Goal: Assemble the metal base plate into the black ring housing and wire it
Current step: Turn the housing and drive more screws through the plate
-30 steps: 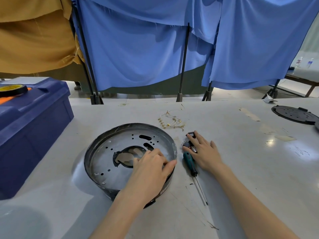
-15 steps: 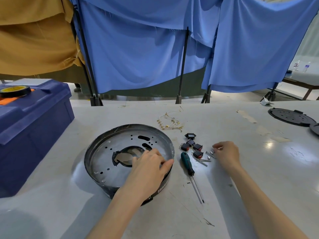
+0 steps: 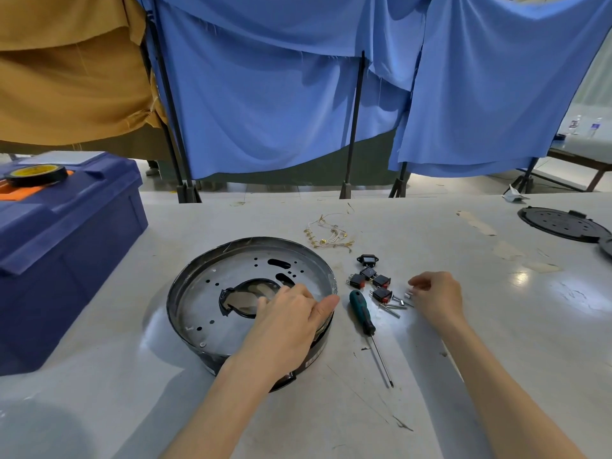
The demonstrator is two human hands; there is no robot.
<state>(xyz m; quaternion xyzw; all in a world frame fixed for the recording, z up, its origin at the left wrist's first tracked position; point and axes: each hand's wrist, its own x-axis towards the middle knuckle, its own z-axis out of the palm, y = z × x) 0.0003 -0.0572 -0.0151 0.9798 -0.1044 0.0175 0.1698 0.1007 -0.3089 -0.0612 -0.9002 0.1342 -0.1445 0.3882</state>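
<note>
The metal base plate (image 3: 212,293) lies inside the black ring housing (image 3: 175,304), which sits on the table (image 3: 530,309). The left hand (image 3: 288,319) rests on the housing's right side, with fingers fairly straight and flat on the plate, thumb laid along the rim and forearm reaching in from the near side. Right of the housing, past the screwdriver (image 3: 362,313) and black switches (image 3: 371,279), the right hand (image 3: 437,296) is palm-down beside small metal screws (image 3: 395,305). Its fingers are curled in, and whether they pinch one cannot be told.
</note>
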